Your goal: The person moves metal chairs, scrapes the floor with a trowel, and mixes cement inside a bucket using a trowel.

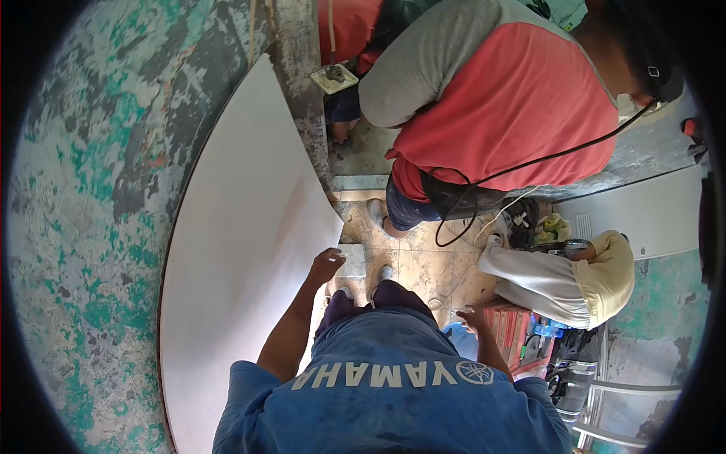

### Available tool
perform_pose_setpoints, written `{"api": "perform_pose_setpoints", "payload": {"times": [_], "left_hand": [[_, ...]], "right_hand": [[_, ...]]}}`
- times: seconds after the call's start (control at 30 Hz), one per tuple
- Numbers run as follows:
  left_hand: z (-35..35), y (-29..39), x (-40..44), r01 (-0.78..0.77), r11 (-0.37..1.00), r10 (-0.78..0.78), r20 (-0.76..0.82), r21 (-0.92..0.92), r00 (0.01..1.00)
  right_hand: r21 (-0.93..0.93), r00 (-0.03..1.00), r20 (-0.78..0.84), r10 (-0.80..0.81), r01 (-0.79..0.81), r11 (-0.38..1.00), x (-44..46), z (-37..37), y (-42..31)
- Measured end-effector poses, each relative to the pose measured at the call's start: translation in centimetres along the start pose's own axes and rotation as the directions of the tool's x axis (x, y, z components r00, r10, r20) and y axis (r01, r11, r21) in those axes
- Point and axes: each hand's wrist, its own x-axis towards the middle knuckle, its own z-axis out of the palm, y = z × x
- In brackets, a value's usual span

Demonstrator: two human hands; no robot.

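Observation:
Beside the right edge of a large white curved panel (pixel 242 227), my left hand (pixel 328 265) hangs with its fingers loosely bent and apart, nothing visible in it. Whether it touches the panel cannot be made out. The panel stands along the paint-worn green and grey wall (pixel 98 227). Lower right of centre, my right hand (pixel 474 321) has its fingers spread and holds nothing. It is near a red slatted crate (pixel 505 333) and a blue round item (pixel 461 340), at the side of my blue shirt (pixel 378 378).
A person in a red and grey shirt (pixel 507 113) stands ahead, with a black cable hanging nearby. Another person in a yellow top (pixel 609 280) bends over at the right. Bags (pixel 522 219) lie on the tiled floor (pixel 420 261); metal rails (pixel 635 388) stand lower right.

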Motion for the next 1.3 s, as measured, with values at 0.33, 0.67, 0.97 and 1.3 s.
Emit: {"api": "perform_pose_setpoints", "payload": {"times": [0.33, 0.67, 0.97, 1.3], "left_hand": [[1.5, 5.5, 3.4, -0.064, 0.99, 0.051, 0.105, 0.127, 0.993], [1.2, -9.3, -0.8, 0.168, 0.847, -0.268, 0.133, 0.505, 0.954], [-0.6, -14.7, 1.2, -0.077, 0.867, -0.048, 0.236, 0.492, 0.97], [-1.0, -12.4, 4.8, -0.129, 0.914, 0.017, 0.282, 0.384, 0.959]], "right_hand": [[0.003, 1.0, 0.011, 0.007, -0.007, 1.0, 5.9, -1.2, 0.7], [-0.712, 0.877, 0.312, -0.364, 0.47, 0.521, 14.2, -0.5, 9.8], [-0.031, 0.899, -0.271, -0.343, 0.348, 0.937, 5.7, 0.4, 2.9], [0.152, 0.996, -0.082, -0.029, 0.041, 0.988, -3.8, 12.6, 13.9]]}}
